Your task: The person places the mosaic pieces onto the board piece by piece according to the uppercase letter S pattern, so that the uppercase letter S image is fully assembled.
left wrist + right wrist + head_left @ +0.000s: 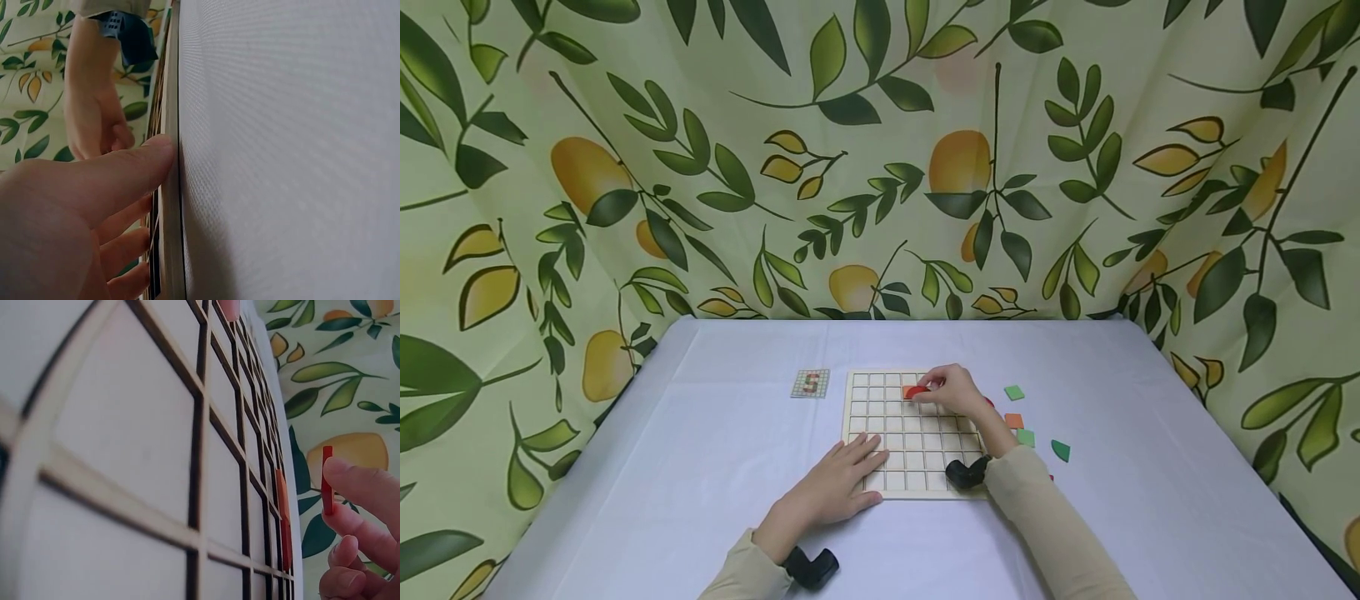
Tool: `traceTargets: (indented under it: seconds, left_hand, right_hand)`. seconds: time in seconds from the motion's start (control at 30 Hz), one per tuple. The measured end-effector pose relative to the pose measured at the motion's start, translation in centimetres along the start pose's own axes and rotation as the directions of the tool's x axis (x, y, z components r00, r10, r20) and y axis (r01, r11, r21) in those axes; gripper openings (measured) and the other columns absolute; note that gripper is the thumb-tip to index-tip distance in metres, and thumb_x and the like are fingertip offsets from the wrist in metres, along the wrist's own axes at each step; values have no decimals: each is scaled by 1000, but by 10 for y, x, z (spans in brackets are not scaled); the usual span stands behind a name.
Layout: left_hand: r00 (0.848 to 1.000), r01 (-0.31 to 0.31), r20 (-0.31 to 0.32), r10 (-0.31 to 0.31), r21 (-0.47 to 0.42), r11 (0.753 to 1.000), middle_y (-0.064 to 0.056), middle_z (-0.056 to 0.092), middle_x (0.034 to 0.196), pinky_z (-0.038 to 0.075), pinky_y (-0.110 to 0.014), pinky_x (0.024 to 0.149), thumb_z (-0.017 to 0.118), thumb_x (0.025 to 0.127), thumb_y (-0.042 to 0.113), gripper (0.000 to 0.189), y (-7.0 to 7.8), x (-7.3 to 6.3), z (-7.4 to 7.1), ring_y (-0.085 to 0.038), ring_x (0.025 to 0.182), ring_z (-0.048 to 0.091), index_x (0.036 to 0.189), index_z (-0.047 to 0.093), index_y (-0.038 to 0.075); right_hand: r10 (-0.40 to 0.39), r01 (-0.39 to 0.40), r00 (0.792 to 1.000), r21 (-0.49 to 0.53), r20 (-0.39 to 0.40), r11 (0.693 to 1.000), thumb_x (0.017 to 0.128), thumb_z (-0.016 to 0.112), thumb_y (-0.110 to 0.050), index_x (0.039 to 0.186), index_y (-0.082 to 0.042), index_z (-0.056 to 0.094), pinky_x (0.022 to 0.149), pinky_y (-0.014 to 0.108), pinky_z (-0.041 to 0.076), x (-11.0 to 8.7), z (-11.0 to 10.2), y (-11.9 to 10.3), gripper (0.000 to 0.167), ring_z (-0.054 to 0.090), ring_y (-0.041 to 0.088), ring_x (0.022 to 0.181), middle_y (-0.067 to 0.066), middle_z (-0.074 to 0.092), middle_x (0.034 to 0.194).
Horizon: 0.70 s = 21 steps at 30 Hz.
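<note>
A pale wooden grid board [895,493] lies on the table. My right hand [951,390] is over its far part and pinches a thin red tile [327,481] between thumb and finger, apart from the board in the right wrist view. Seated in the grid there are an orange tile [282,492] and a red piece [286,544]. My left hand [838,479] rests at the board's near left corner with its fingers extended; its thumb [159,150] touches the wooden edge. The held tile's full outline is partly hidden by the fingers.
Left of the board lies a small gridded card [810,383] with an S-like pattern. Right of it are loose pieces: a light green square [1014,392], an orange square [1013,421], another green square [1026,437] and a dark green rounded piece [1060,450]. A leafy curtain [880,167] hangs behind.
</note>
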State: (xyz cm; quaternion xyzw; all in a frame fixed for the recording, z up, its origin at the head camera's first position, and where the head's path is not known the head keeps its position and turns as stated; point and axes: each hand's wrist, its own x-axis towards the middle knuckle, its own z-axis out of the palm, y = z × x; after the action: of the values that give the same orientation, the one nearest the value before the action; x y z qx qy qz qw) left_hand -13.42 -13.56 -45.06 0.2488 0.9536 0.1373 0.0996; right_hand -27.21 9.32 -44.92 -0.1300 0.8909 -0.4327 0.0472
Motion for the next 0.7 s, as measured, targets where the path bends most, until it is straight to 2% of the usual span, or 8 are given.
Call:
traceTargets:
  seconds: [0.27,0.47,0.7]
  left_hand:
    - [1000,-6,2,6,1,1000,-3,31,160,26,-53,121,55,94,45,60,-1,0,0,-27,150,26,147,41,21]
    - [1000,-14,-1,14,-21,1000,-4,32,160,25,-54,121,57,94,42,59,-1,0,0,-28,150,26,147,42,20]
    - [1000,-19,-5,19,-22,1000,-4,32,160,25,-54,120,56,94,43,60,-1,0,0,-28,150,27,147,41,21]
  right_hand:
    - [26,-26,1000,9,-5,1000,75,82,-17,88,-1,73,53,21,32,6,9,-8,23,39,11,58,-4,44,59]
    - [76,-76,997,-20,-17,997,74,83,-23,91,-5,74,55,21,31,10,17,-12,26,41,12,63,-3,46,64]
    - [126,-126,992,0,-20,992,74,84,-23,89,-6,75,55,22,33,12,22,-15,24,43,13,66,-1,50,68]
